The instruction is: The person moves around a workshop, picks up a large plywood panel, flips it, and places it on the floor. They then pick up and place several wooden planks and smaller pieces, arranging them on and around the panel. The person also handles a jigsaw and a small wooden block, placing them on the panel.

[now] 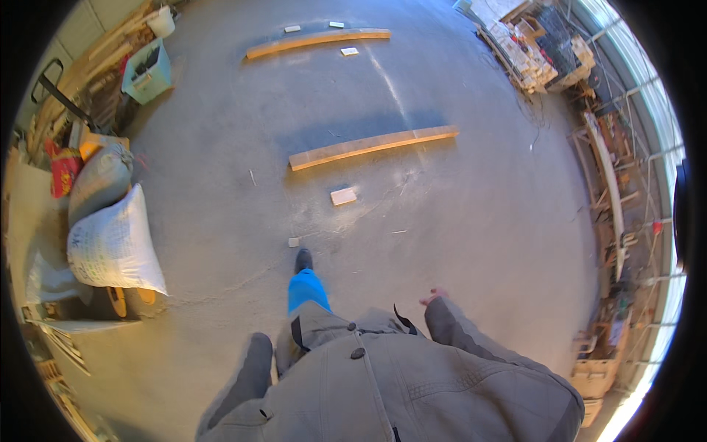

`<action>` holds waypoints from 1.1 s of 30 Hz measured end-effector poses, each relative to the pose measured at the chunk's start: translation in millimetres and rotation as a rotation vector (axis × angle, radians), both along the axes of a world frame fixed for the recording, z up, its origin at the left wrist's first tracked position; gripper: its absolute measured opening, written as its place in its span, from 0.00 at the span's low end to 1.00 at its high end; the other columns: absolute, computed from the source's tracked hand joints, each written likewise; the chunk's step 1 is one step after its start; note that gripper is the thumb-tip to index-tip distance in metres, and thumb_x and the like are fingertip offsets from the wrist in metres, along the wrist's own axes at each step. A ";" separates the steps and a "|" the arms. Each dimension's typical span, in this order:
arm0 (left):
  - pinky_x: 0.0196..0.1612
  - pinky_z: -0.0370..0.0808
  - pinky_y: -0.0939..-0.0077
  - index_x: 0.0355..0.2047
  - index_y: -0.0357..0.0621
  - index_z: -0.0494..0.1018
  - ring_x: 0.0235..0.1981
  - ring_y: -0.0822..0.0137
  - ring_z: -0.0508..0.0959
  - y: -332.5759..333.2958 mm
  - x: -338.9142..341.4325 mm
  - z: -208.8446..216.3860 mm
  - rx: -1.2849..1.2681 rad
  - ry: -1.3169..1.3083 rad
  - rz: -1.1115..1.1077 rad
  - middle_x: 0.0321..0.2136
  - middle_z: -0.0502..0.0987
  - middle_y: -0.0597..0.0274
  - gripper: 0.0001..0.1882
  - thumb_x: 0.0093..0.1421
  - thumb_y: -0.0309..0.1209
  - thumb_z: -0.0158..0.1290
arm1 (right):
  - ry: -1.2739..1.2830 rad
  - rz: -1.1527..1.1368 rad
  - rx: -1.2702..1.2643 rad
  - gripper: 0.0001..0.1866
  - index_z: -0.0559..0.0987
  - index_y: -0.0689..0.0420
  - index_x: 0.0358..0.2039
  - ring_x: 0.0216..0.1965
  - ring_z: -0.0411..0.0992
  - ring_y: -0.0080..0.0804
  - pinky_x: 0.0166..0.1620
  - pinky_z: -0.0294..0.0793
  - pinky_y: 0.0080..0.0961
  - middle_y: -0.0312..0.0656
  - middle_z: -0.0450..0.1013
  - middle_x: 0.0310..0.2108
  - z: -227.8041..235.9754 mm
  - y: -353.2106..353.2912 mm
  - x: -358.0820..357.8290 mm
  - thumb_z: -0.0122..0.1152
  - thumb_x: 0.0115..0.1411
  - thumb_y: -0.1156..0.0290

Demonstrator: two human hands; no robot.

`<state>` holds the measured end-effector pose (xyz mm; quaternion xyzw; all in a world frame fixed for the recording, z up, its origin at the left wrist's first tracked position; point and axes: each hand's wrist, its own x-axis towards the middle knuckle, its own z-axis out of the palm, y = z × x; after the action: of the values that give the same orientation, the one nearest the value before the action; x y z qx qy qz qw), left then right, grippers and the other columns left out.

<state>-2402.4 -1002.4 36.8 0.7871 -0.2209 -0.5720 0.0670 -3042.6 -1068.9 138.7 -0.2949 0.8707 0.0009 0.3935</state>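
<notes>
My right hand (433, 296) shows just past its dark sleeve, low and right of the middle. Its fingers look loosely apart, with nothing visible in them, and it hangs over the concrete floor away from any object. My left sleeve (255, 361) hangs on the other side; the hand below its cuff is hidden. One foot in a dark shoe (303, 260) and a blue trouser leg (305, 289) stick out ahead. Just beyond the shoe lies a small pale block (294, 241), and farther on a larger pale wood block (343, 196).
Two long timber beams (374, 147) (318, 43) lie across the floor ahead, with small pale blocks (349, 51) near the far one. Full sacks (118, 239) and a light-blue bin (147, 72) line the left. Stacked wood (519, 59) and a cluttered bench (607, 191) stand right.
</notes>
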 end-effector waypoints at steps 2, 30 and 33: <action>0.42 0.78 0.63 0.57 0.36 0.69 0.38 0.60 0.80 -54.6 -11.1 -12.5 0.007 0.049 0.089 0.40 0.80 0.52 0.27 0.59 0.32 0.59 | 0.094 0.097 0.158 0.42 0.71 0.62 0.58 0.44 0.78 0.42 0.50 0.77 0.36 0.52 0.78 0.42 20.5 -3.7 -14.0 0.82 0.42 0.68; 0.51 0.77 0.65 0.57 0.35 0.70 0.46 0.59 0.80 -502.2 -331.5 45.8 0.005 -0.260 0.123 0.49 0.77 0.49 0.25 0.60 0.29 0.57 | 0.274 1.117 -0.121 0.52 0.57 0.47 0.69 0.69 0.55 0.45 0.67 0.53 0.53 0.44 0.58 0.67 -257.9 -834.7 -101.7 0.76 0.45 0.62; 0.50 0.77 0.64 0.53 0.35 0.72 0.44 0.55 0.80 -533.6 -358.9 -14.3 -0.173 -0.112 -0.030 0.48 0.77 0.46 0.22 0.59 0.30 0.57 | 0.293 1.168 -0.127 0.54 0.56 0.47 0.70 0.69 0.54 0.45 0.68 0.52 0.52 0.44 0.58 0.68 -335.3 -869.9 -88.8 0.77 0.45 0.61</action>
<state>-2761.4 -1536.0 22.5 0.8057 -0.2849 -0.5067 0.1135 -3131.4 -1938.8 -196.6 -0.7437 0.6084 0.2055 0.1858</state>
